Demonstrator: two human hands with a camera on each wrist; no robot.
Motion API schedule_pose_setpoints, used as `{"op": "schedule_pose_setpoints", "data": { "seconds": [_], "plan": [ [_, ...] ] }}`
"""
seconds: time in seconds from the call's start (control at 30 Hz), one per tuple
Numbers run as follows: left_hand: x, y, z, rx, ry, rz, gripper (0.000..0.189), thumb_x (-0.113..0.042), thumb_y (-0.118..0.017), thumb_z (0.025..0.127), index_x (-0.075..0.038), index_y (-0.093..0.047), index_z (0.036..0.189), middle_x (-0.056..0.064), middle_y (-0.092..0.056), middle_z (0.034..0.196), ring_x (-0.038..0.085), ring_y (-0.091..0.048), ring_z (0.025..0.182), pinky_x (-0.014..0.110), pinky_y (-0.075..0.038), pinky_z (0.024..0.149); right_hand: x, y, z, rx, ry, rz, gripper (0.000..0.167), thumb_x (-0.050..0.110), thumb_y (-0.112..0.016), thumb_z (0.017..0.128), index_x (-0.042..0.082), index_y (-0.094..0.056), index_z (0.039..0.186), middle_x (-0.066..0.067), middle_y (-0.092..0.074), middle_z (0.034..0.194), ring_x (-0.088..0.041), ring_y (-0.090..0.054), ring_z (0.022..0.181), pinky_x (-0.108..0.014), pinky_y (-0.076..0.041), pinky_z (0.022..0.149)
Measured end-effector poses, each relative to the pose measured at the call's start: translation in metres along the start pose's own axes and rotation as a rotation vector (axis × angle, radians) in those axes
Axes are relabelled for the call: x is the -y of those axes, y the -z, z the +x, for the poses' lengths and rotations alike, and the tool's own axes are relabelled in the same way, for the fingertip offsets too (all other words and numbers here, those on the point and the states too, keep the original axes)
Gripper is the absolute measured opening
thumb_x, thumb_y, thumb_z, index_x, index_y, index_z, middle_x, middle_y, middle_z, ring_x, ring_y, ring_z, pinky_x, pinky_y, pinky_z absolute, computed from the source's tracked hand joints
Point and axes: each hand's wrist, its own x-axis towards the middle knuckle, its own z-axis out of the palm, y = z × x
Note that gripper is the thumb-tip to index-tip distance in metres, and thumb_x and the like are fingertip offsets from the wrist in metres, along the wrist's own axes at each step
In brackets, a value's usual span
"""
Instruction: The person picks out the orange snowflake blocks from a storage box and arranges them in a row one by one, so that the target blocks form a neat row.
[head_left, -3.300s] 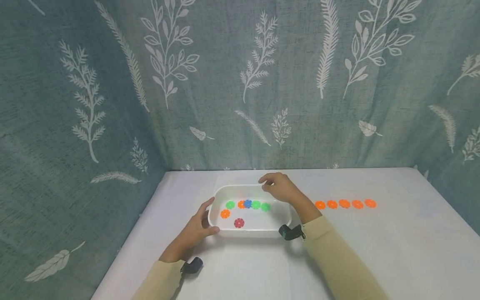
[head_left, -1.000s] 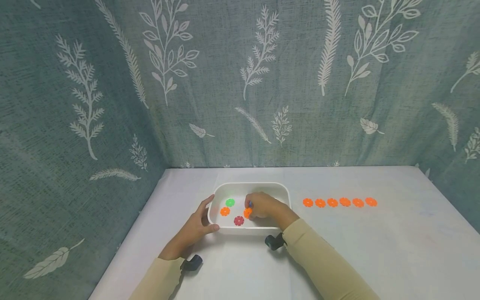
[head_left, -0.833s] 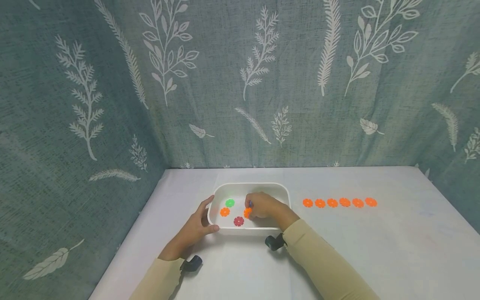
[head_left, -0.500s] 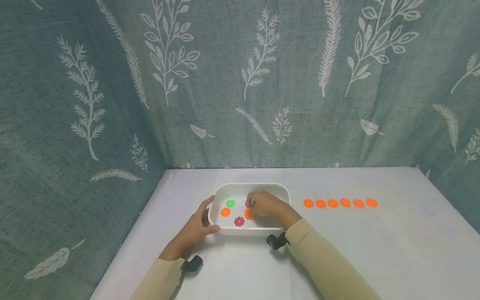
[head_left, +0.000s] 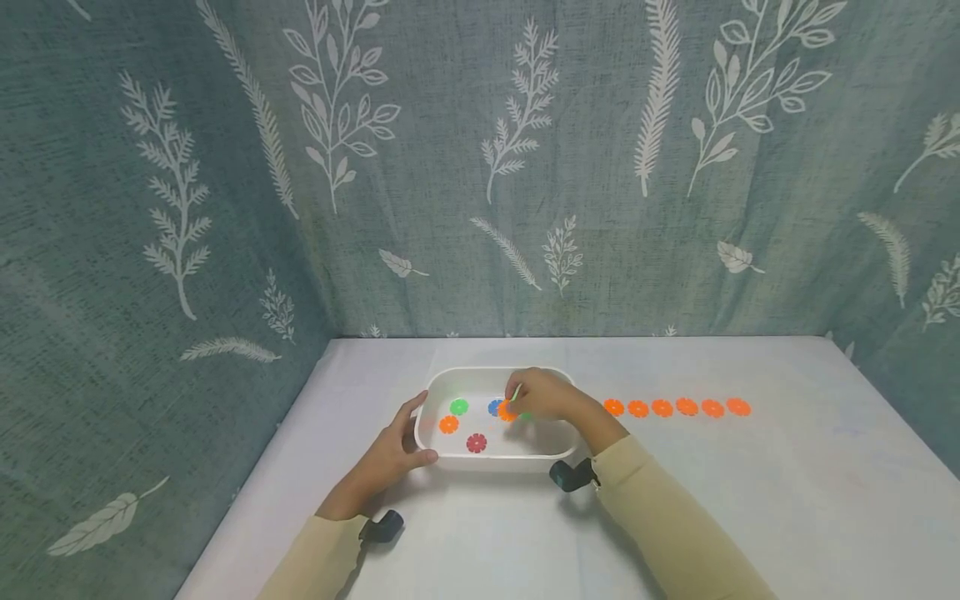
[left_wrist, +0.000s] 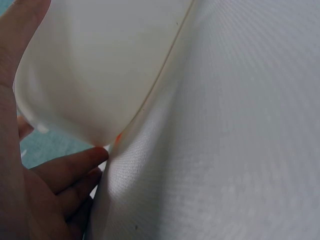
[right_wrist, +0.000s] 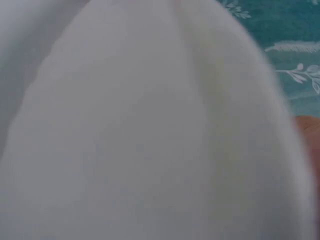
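Observation:
In the head view, my left hand [head_left: 384,460] holds the left end of a white plastic tray [head_left: 495,465], thumb on its near rim and fingers along the side. My right hand [head_left: 553,395], over the tray, pinches an orange notched disc [head_left: 507,411]. Inside the tray lie a green disc [head_left: 458,407], an orange disc [head_left: 448,425], a red disc [head_left: 476,443] and a blue disc [head_left: 494,407]. Another green disc [head_left: 526,416] is partly covered by the right hand. The right wrist view shows mostly the tray's blurred wall [right_wrist: 130,125].
Right of the tray, several orange discs [head_left: 662,408] lie flat in a row on the white tablecloth [head_left: 750,492]; the right forearm passes close to the nearest one. A green leaf-patterned curtain [head_left: 450,167] stands behind and at the left.
My right hand has lifted from the tray's floor, moving slightly right and away from me with the orange disc, uncovering the blue disc. The left hand stays on the tray.

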Motion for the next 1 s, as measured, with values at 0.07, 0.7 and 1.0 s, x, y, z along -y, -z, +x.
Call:
{"op": "schedule_pose_setpoints", "data": {
  "seconds": [0.07,0.7,1.0],
  "plan": [
    [0.0,0.0,0.0,0.0,0.003,0.002,0.104,-0.04,-0.083,0.075,-0.025,-0.018,0.155,0.017,-0.041,0.149,0.035,-0.043,0.133,0.059,-0.036,0.102,-0.001,0.004,-0.002,0.005,-0.029,0.025,0.01,0.018,-0.071,0.089,0.015,-0.065,0.096,0.004,-0.066,0.086,-0.014,-0.061,0.081,-0.033,-0.05,0.071],
    [0.001,0.001,-0.001,-0.012,0.024,0.021,0.103,-0.038,-0.083,0.075,-0.024,-0.02,0.155,0.02,-0.043,0.146,0.038,-0.042,0.133,0.062,-0.032,0.103,-0.021,0.037,-0.035,-0.073,-0.089,0.134,0.015,0.019,-0.069,0.09,0.011,-0.063,0.102,-0.003,-0.064,0.09,-0.031,-0.061,0.088,-0.035,-0.048,0.067],
    [-0.003,0.0,-0.002,-0.011,0.032,-0.012,0.106,-0.044,-0.084,0.073,-0.027,-0.019,0.155,0.015,-0.04,0.15,0.036,-0.043,0.133,0.06,-0.038,0.1,-0.044,0.051,-0.052,-0.123,-0.092,0.197,0.017,0.023,-0.065,0.093,0.01,-0.063,0.105,-0.004,-0.065,0.091,-0.033,-0.061,0.09,-0.038,-0.05,0.073]
  ]
}}
